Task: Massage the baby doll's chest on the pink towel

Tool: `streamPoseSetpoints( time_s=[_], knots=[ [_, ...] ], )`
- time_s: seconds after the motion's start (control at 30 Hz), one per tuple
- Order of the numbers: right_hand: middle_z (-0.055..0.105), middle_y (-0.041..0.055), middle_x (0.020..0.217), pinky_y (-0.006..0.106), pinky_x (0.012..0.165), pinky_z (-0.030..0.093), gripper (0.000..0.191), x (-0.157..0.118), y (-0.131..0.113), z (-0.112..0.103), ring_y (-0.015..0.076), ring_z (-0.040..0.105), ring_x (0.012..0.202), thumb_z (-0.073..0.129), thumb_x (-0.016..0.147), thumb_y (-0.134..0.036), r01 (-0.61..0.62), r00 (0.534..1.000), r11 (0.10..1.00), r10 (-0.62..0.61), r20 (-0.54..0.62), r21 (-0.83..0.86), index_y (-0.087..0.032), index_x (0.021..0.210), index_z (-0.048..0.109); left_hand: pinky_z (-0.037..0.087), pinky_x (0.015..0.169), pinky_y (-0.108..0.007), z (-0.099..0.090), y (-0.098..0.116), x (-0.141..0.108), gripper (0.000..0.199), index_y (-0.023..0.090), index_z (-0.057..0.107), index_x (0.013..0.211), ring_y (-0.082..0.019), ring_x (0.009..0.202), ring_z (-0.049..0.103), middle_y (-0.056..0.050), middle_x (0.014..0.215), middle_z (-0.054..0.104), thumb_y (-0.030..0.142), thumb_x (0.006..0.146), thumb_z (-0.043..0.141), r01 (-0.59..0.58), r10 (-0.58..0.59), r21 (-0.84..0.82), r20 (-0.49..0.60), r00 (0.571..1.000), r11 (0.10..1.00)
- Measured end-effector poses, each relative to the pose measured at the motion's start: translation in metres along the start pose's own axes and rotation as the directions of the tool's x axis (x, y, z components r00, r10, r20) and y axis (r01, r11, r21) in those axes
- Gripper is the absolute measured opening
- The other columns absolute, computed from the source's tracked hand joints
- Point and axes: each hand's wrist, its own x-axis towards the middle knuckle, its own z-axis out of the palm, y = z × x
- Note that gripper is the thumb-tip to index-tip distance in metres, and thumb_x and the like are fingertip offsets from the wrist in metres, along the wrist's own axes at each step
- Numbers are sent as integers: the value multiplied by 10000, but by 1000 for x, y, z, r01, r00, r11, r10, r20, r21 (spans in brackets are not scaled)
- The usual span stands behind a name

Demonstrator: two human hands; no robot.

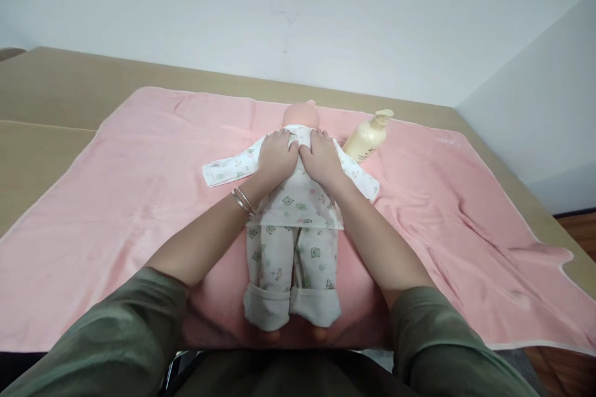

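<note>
A baby doll (300, 115) lies on a pink blanket, its head away from me and its feet toward me. It wears a white printed top (293, 201) and matching trousers (316, 254) with turned-up cuffs. My left hand (278, 154) rests flat on the upper left of the doll's torso. On the upper right, my right hand (321, 156) lies in the same way, the thumbs close together. Both hands have their fingers stretched out and hold nothing. The sleeves spread out to either side, and the doll's face is not visible.
A cream pump bottle (365, 139) leans at a tilt just right of the doll's shoulder, near the sleeve. The wrinkled pink blanket (153, 198) covers much of the wooden table (56, 87). Behind the table stands a white wall (372, 31).
</note>
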Motion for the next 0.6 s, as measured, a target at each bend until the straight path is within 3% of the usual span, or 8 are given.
streamPoseSetpoints(
  time_s=[0.13,0.33,0.4,0.5,0.6],
  knots=[
    [370,253,1689,542,1346,226,694,0,0,-1,402,299,1612,347,1021,-355,0,1000,1000,0,0,-12,54,1580,402,480,1136,-489,-3,1,-1,415,122,657,1226,-324,1227,648,-197,1299,721,245,1023,317,-33,32,63,23,999,997],
    [503,270,1583,518,1282,342,619,7,13,-9,363,478,1475,344,1023,-343,113,993,993,-113,16,27,33,1494,484,358,1260,-537,-18,19,-20,502,-82,596,1351,-397,1437,544,-330,1452,610,126,998,306,-277,219,260,230,948,925],
    [542,272,1541,515,1256,374,599,8,14,-12,357,514,1431,327,1031,-337,129,991,991,-129,18,22,28,1472,503,348,1274,-535,-21,24,-24,507,-91,585,1369,-396,1451,536,-331,1446,615,99,966,343,-307,247,265,237,940,914],
    [484,294,1590,533,1281,332,619,0,5,-13,380,464,1491,311,1055,-331,76,997,996,-75,34,-41,59,1509,469,432,1220,-499,-21,21,-18,458,8,660,1277,-352,1343,621,-265,1317,704,101,950,353,-235,197,200,191,962,951],
    [341,330,1671,569,1308,273,664,-17,-13,-11,430,334,1585,307,1075,-325,1,999,992,4,42,-126,102,1581,356,464,1193,-493,-14,6,-2,435,65,664,1240,-338,1314,630,-240,1355,695,180,984,331,-93,78,96,150,986,991]
  ],
)
